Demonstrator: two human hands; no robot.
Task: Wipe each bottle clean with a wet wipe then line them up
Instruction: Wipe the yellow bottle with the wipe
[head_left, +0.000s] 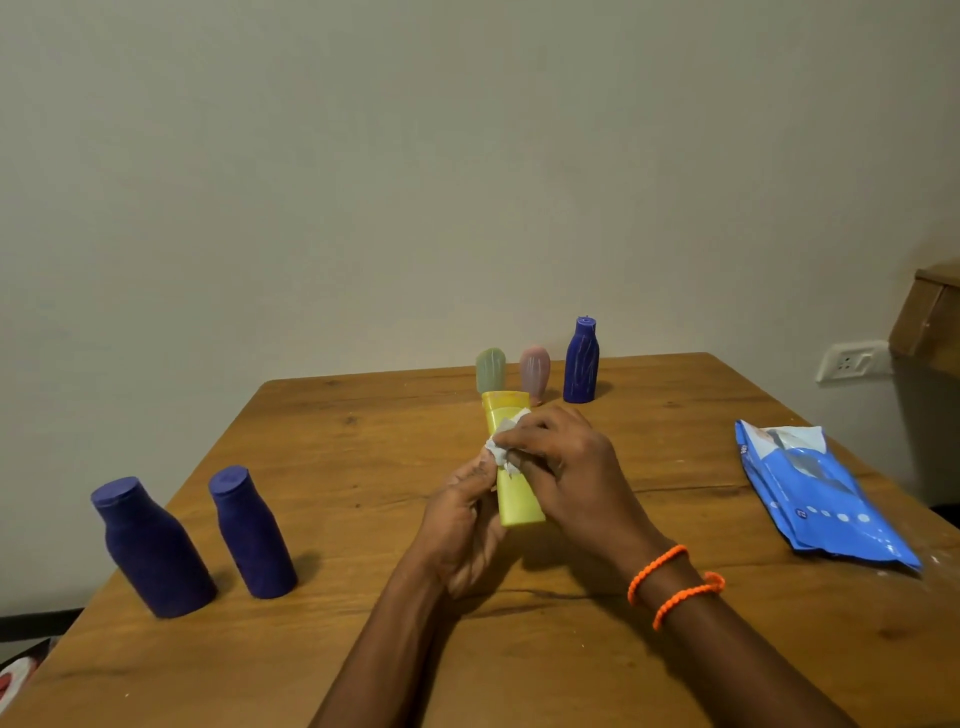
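Fingers (478, 480) of the left hand (460, 525) curl round the lower body of the yellow bottle (511, 462) at frame centre, gripping it above the wooden table (363, 467); the right hand (563, 462) presses a crumpled white wet wipe (501, 447) against the bottle's middle, fingers bent over the wipe. At lower left, two dark blue bottles (150, 551) (252, 532) stand upright, just beside each other, caps on. Behind the yellow bottle, at the table's far edge, stand a green bottle (490, 370), a pink bottle (535, 373) and a third blue bottle (581, 364). All contents are indeterminable. At right lies a blue wipes pack (815, 493), flat.
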